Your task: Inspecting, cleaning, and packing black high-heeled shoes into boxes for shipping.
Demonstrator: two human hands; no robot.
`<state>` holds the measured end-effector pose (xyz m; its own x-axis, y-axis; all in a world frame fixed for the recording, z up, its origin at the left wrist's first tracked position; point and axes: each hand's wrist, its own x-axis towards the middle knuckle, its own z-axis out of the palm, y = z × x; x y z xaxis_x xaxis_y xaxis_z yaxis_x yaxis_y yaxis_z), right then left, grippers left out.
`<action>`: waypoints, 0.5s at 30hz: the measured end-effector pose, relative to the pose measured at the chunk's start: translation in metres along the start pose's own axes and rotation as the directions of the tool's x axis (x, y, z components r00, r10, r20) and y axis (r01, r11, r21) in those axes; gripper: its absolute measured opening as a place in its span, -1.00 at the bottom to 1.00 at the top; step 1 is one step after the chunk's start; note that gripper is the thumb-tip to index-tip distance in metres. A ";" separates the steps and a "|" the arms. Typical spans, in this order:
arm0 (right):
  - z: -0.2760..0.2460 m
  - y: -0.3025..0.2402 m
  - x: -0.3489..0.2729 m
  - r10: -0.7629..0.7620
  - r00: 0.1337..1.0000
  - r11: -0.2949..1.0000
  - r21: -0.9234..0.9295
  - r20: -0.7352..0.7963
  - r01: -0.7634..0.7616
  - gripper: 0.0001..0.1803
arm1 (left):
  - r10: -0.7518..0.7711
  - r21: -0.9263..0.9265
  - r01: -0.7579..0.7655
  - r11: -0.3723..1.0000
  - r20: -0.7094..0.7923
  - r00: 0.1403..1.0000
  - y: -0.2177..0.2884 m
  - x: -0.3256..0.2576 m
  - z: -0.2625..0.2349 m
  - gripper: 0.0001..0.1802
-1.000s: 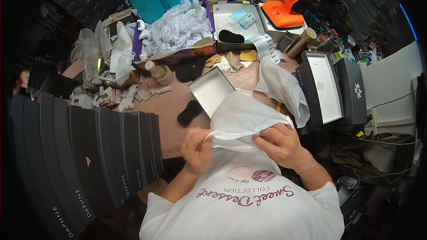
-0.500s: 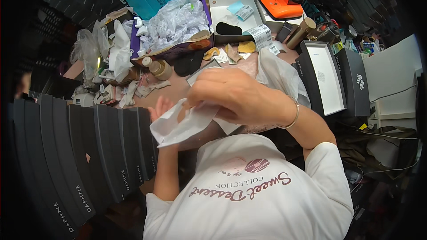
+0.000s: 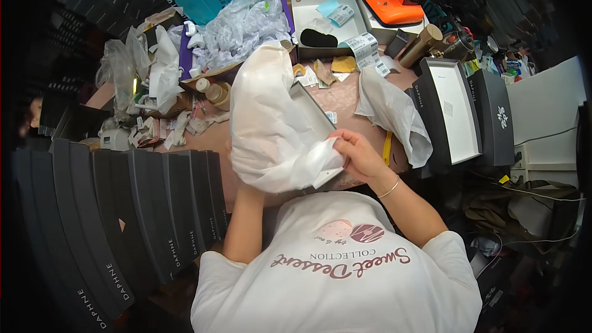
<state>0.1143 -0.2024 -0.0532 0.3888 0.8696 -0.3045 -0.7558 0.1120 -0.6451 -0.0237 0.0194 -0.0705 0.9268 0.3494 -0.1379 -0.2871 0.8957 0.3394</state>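
A thin white cloth-like bag stands puffed out in front of me. My right hand pinches the lower right corner of this bag between thumb and fingers. From below, my left forearm rises to the bag's left side, and the bag hides nearly all of that hand; its fingers cannot be made out. Behind and beneath the bag lies an open dark-rimmed box, partly covered. A second white bag lies limp on the table to the right of my right hand.
Dark shoe boxes stand in a row at the left. A tray of crumpled white paper, an orange device and a brown bottle occupy the far side. At the right stand an open box and a lid.
The white bag, earlier bunched small under my right hand, now stands spread out and upright. My right hand has moved right and down to its corner, and my left hand has become mostly covered.
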 end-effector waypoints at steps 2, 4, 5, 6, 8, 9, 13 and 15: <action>-0.009 -0.001 -0.001 -0.066 0.996 0.987 0.144 -0.065 0.075 -0.62 | -0.106 -0.008 0.108 0.994 0.118 0.987 -0.009 0.001 0.003 -0.24; 0.005 -0.009 -0.011 -0.111 0.993 0.963 0.242 -0.030 0.115 -0.53 | -0.190 0.537 0.177 0.825 -0.030 0.981 -0.026 -0.003 0.039 -0.38; 0.005 -0.007 -0.016 -0.164 0.980 0.974 0.140 -0.109 0.179 -0.52 | -0.125 0.764 0.137 0.631 -0.075 0.989 -0.057 -0.002 0.019 -0.44; 0.002 -0.002 -0.023 -0.223 0.957 0.972 0.030 -0.187 0.233 -0.50 | -0.200 0.843 0.154 0.515 -0.056 0.978 -0.085 -0.010 0.057 -0.41; -0.034 0.012 -0.042 -0.290 0.889 0.952 -0.015 -0.355 0.305 -0.50 | -0.200 0.897 -0.439 0.049 0.439 0.876 -0.125 -0.017 0.064 -0.23; -0.056 0.014 -0.053 -0.294 0.853 0.947 -0.007 -0.432 0.322 -0.50 | -0.253 0.871 -0.488 0.062 0.487 0.836 -0.129 -0.019 0.064 -0.22; -0.117 -0.001 -0.099 -0.297 0.875 0.926 0.108 -0.381 0.361 -0.46 | -0.201 0.930 -0.208 -0.304 0.151 0.968 -0.142 -0.015 0.033 -0.48; -0.128 -0.011 -0.105 -0.322 0.859 0.933 0.018 -0.399 0.358 -0.44 | -0.281 0.833 -0.145 -0.533 -0.013 0.959 -0.161 -0.008 -0.014 -0.60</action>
<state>0.1490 -0.3570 -0.1042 0.7872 0.5187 -0.3336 -0.5760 0.4249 -0.6983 0.0121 -0.1241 -0.1372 0.9668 0.0868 -0.2403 0.2207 -0.7574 0.6145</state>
